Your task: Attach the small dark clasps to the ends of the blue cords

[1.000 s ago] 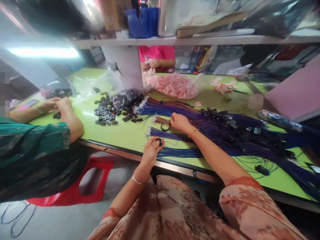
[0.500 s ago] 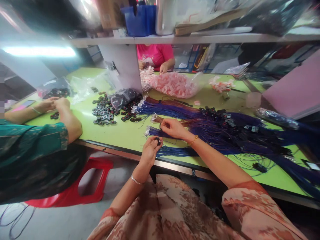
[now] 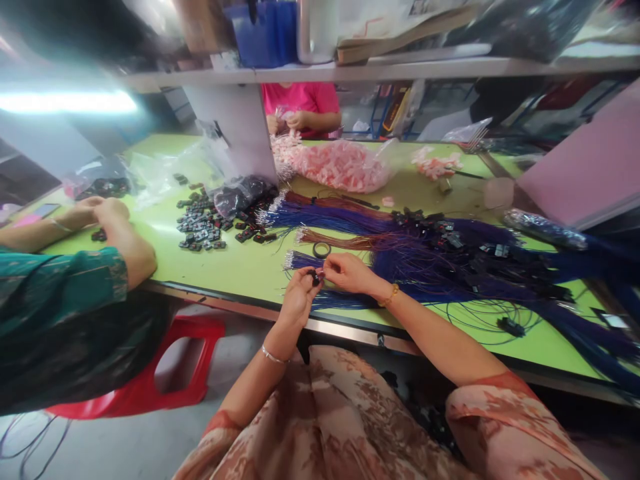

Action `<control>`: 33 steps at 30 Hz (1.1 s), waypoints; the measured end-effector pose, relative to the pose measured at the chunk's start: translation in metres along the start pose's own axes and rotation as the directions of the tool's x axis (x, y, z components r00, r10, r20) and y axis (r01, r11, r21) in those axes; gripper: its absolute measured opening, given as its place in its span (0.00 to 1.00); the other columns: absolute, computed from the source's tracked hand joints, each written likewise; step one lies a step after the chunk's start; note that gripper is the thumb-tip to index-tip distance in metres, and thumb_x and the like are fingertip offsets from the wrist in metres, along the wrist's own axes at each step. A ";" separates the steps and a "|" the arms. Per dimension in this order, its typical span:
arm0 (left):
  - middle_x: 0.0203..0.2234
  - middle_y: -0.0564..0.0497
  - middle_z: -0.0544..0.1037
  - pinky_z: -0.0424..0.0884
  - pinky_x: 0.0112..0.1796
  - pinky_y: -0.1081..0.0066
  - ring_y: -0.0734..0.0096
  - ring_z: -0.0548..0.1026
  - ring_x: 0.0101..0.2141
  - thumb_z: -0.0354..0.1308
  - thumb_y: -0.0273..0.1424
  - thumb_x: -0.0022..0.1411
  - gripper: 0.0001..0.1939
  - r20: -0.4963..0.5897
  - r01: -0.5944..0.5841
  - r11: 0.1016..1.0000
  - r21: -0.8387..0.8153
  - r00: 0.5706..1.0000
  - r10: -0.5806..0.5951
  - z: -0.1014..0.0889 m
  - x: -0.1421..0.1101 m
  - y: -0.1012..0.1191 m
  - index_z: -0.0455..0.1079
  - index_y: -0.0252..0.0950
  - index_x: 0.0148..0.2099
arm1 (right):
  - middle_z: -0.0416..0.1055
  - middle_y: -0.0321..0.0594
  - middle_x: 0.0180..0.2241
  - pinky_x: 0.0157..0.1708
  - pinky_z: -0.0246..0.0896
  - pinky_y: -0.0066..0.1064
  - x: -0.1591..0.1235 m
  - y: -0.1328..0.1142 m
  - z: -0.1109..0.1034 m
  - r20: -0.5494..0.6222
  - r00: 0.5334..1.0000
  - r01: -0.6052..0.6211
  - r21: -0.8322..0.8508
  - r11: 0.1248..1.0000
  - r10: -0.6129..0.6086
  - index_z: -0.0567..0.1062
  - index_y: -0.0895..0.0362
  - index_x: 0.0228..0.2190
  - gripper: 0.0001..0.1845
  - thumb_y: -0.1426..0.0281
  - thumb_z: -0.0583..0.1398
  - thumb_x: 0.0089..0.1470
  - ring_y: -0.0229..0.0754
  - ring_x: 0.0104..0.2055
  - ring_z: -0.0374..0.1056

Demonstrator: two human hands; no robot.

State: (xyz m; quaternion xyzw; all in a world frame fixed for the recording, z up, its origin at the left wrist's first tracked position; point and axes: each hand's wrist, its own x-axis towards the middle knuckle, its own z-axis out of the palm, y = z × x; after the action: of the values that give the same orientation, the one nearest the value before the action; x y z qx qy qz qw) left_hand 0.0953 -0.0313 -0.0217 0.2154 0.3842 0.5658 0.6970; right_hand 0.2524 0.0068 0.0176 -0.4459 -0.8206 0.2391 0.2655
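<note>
My left hand [image 3: 297,300] pinches a small black plastic connector [image 3: 313,277] just above the table's front edge. Right beside it, the thumb and fingertips of my right hand [image 3: 352,273] are pressed together at the connector's side; whatever they hold is too small to make out. Behind my hands lies a black ring like a roll of tape [image 3: 321,250]. Close to it, a bundle of dark blue wires [image 3: 301,261] with silvery terminal ends points left. A brown wire bundle [image 3: 337,240] runs parallel, a little farther back.
Loose black connectors [image 3: 200,227] are heaped at the left, near a bag of dark parts [image 3: 240,195]. Wires with connectors [image 3: 465,253] cover the right side. A pink-parts bag [image 3: 345,167] lies at the back. Co-workers sit left and opposite. A shelf [image 3: 375,72] spans above.
My right hand has come down and toward me, from the wire ends to the connector in my left hand. The black ring now shows behind it. The opposite co-worker's hands have come together.
</note>
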 end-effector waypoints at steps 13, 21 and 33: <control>0.34 0.51 0.75 0.69 0.49 0.61 0.73 0.74 0.37 0.64 0.30 0.51 0.13 0.010 -0.088 0.983 0.159 0.996 0.088 0.006 -0.003 -0.004 0.66 0.36 0.38 | 0.68 0.35 0.21 0.24 0.44 0.25 -0.002 0.002 0.006 -0.004 1.000 -0.018 -0.016 1.000 0.018 0.69 0.58 0.22 0.09 0.70 0.56 0.52 0.33 0.23 0.57; 0.29 0.53 0.73 0.72 0.44 0.61 0.74 0.73 0.32 0.65 0.33 0.50 0.15 -0.018 -0.064 0.977 0.203 0.997 0.069 0.008 -0.001 -0.006 0.66 0.36 0.39 | 0.69 0.36 0.23 0.27 0.48 0.26 -0.002 0.002 0.005 0.002 0.998 0.056 -0.051 0.997 -0.056 0.73 0.59 0.26 0.08 0.71 0.55 0.53 0.34 0.23 0.58; 0.28 0.53 0.74 0.72 0.44 0.61 0.75 0.73 0.31 0.66 0.33 0.48 0.16 -0.026 -0.051 0.980 0.192 0.998 0.057 0.010 -0.001 -0.007 0.66 0.35 0.39 | 0.69 0.34 0.24 0.27 0.48 0.25 -0.006 0.003 0.003 0.116 0.993 0.042 -0.027 0.999 -0.039 0.70 0.58 0.29 0.05 0.69 0.56 0.52 0.34 0.24 0.58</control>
State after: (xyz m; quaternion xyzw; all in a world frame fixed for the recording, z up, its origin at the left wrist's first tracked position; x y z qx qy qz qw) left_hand 0.1072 -0.0329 -0.0202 0.2827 0.4418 0.5484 0.6513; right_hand 0.2552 0.0025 0.0117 -0.4185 -0.8468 0.2470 0.2161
